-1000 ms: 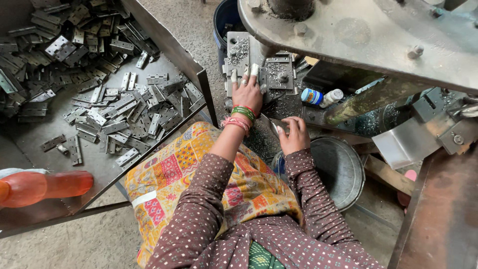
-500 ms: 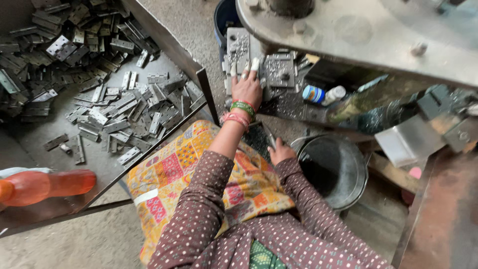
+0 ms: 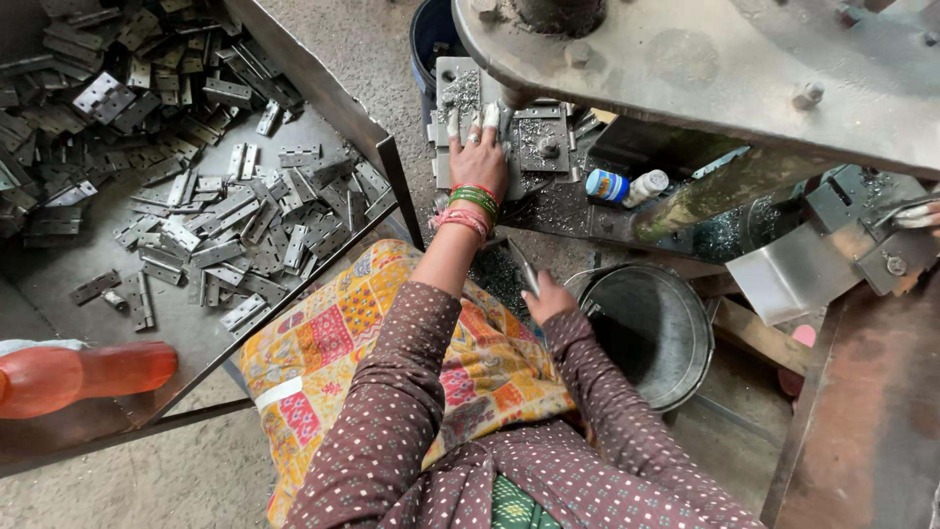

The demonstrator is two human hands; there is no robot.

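Note:
My left hand [image 3: 477, 162], with bangles at the wrist and white covers on the fingertips, lies flat with spread fingers on the metal die block [image 3: 460, 93] under the press. I cannot tell whether a part sits under the fingers. My right hand [image 3: 548, 296] is lower, close to my lap, shut on a thin grey metal hinge piece [image 3: 526, 264] that sticks up from it. This hand is beside the rim of a steel bucket [image 3: 690, 294].
A sloping metal tray [image 3: 392, 162] at the left holds several loose grey hinges [image 3: 225, 216]. An orange bottle [image 3: 83, 377] lies at its near end. The press body [image 3: 705, 59] overhangs at the top. A small blue-and-white bottle [image 3: 622, 184] lies near the die. A patterned cloth [image 3: 323, 343] covers my lap.
My right hand has drawn back from the die area toward my lap and the bucket, with the hinge piece in it. My left hand has stayed on the die block.

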